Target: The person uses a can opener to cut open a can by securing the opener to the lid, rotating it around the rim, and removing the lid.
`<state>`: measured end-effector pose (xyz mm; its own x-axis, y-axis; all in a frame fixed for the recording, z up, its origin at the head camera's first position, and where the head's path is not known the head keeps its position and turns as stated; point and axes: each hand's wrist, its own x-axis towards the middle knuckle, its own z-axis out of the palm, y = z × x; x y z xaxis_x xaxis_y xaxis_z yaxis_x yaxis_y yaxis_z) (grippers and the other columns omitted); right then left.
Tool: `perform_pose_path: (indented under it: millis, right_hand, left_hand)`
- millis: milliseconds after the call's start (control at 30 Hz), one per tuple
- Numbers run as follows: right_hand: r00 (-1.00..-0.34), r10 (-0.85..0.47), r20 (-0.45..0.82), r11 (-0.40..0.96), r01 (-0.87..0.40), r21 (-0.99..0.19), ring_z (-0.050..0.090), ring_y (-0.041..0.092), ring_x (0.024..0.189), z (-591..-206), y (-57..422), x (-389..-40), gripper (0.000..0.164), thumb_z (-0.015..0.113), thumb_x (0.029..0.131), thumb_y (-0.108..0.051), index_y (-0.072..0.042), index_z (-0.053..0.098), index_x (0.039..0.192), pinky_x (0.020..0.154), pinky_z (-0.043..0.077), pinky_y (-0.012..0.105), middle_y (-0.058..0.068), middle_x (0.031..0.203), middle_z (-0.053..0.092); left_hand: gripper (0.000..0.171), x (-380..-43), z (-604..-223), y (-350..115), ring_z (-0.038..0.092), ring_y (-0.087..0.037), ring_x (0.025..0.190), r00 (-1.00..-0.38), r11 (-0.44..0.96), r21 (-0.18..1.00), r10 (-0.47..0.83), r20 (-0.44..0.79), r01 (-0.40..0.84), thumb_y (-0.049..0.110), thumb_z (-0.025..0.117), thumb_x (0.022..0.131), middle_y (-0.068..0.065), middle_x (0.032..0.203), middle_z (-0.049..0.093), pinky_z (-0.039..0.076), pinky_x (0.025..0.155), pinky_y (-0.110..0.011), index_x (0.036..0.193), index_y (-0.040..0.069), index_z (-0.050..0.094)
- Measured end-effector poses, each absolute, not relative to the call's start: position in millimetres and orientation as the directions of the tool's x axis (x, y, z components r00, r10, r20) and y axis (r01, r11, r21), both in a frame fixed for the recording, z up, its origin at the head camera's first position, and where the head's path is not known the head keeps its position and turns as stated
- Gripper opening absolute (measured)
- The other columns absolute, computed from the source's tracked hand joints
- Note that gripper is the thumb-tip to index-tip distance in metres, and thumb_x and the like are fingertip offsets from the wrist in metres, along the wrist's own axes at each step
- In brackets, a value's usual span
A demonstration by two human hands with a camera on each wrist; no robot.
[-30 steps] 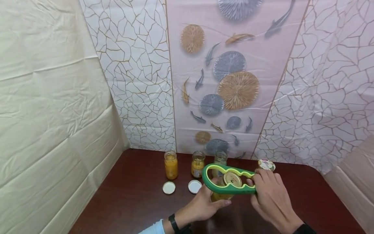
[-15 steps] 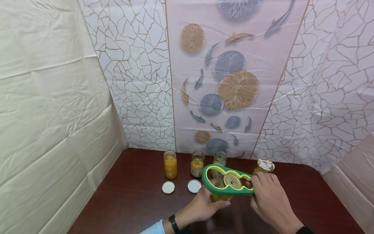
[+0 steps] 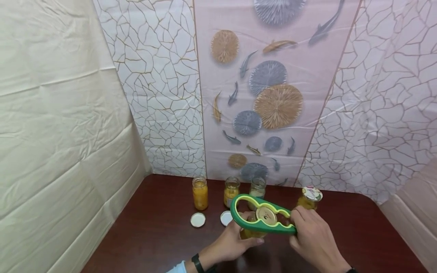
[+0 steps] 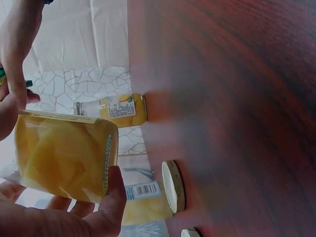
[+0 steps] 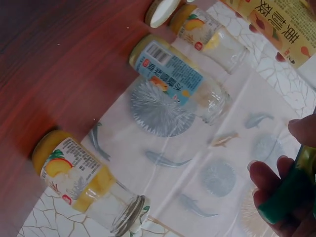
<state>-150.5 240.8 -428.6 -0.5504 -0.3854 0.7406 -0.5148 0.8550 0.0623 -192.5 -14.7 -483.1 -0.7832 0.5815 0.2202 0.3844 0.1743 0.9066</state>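
A glass jar of yellow fruit pieces is held in my left hand, with fingers and thumb around its sides. My right hand grips the handle end of a green jar opener with a light-green scalloped inner edge. The opener lies across the jar's top, its middle notch around the gold lid. Much of the jar is hidden under the opener and hand in the head view. Part of the green handle shows between my right fingers in the right wrist view.
Lidless jars stand at the back: an orange-filled one, a yellow one and one partly behind the opener. Two loose lids, one at left and another, lie before them. A lidded jar stands beyond my right hand.
Both hands, with the jar and opener, have shifted slightly left and down. The opener's handle end has swung toward me, so it slants more. More of the lidded jar now shows.
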Motion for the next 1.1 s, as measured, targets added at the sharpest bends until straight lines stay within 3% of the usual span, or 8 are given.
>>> perform_pose_path:
  millis: [167,367,600,733,867,1100]
  right_hand:
    - [-0.520,-0.343,0.782,0.859,-0.511,0.038,0.041,0.014,0.060,-427.8,236.8,-150.5,0.026,0.056,0.054,-0.001,-0.013,0.050,0.077,0.051,0.035,0.032,-0.006,0.070,0.043]
    - [-0.554,-0.329,0.765,0.885,-0.464,0.045,0.051,0.017,0.064,-423.3,233.7,-151.6,0.051,0.061,0.049,0.000,-0.002,0.062,0.100,0.056,0.043,0.037,0.002,0.077,0.062]
    - [-0.569,-0.394,0.722,0.875,-0.472,0.106,0.030,0.011,0.056,-416.5,234.9,-154.3,0.035,0.069,0.053,-0.003,-0.013,0.050,0.080,0.054,0.031,0.030,-0.009,0.064,0.037]
    - [-0.546,-0.413,0.729,0.863,-0.491,0.121,0.027,0.009,0.052,-414.8,235.6,-156.1,0.031,0.072,0.061,-0.008,-0.015,0.047,0.077,0.050,0.028,0.028,-0.011,0.061,0.033]
    - [-0.540,-0.434,0.722,0.847,-0.517,0.123,0.023,0.007,0.053,-412.5,236.7,-157.1,0.031,0.070,0.059,-0.006,-0.016,0.047,0.077,0.051,0.024,0.025,-0.013,0.062,0.030]
    - [-0.545,-0.477,0.690,0.807,-0.582,0.098,0.028,0.003,0.055,-406.1,240.4,-160.9,0.035,0.074,0.057,-0.005,-0.018,0.052,0.081,0.053,0.027,0.023,-0.015,0.063,0.035]
  left_hand:
    - [0.056,-191.9,-481.5,-15.6,0.050,-0.011,0.132,-0.774,0.156,0.898,0.581,0.252,0.410,0.037,0.075,0.094,0.009,0.143,0.056,0.046,0.105,-0.040,0.144,0.036,0.049]
    - [0.057,-191.5,-478.9,-15.3,0.050,-0.012,0.132,-0.773,0.150,0.894,0.575,0.268,0.422,0.036,0.075,0.094,0.008,0.145,0.056,0.045,0.107,-0.042,0.145,0.036,0.049]
    - [0.054,-194.8,-476.4,-17.0,0.052,-0.010,0.128,-0.748,0.154,0.894,0.616,0.247,0.421,0.038,0.073,0.096,0.008,0.140,0.056,0.047,0.104,-0.040,0.144,0.037,0.049]
    - [0.052,-197.2,-475.7,-20.2,0.053,-0.010,0.123,-0.724,0.153,0.889,0.646,0.240,0.431,0.039,0.073,0.095,0.007,0.134,0.056,0.047,0.101,-0.037,0.142,0.036,0.051]
    - [0.052,-200.3,-473.1,-25.4,0.055,-0.010,0.121,-0.663,0.081,0.894,0.701,0.263,0.440,0.032,0.073,0.097,0.004,0.135,0.057,0.048,0.101,-0.034,0.144,0.032,0.050]
    - [0.051,-210.0,-468.8,-30.9,0.062,-0.010,0.114,-0.489,-0.066,0.882,0.812,0.319,0.466,0.012,0.069,0.099,-0.005,0.131,0.063,0.052,0.099,-0.031,0.146,0.018,0.048]
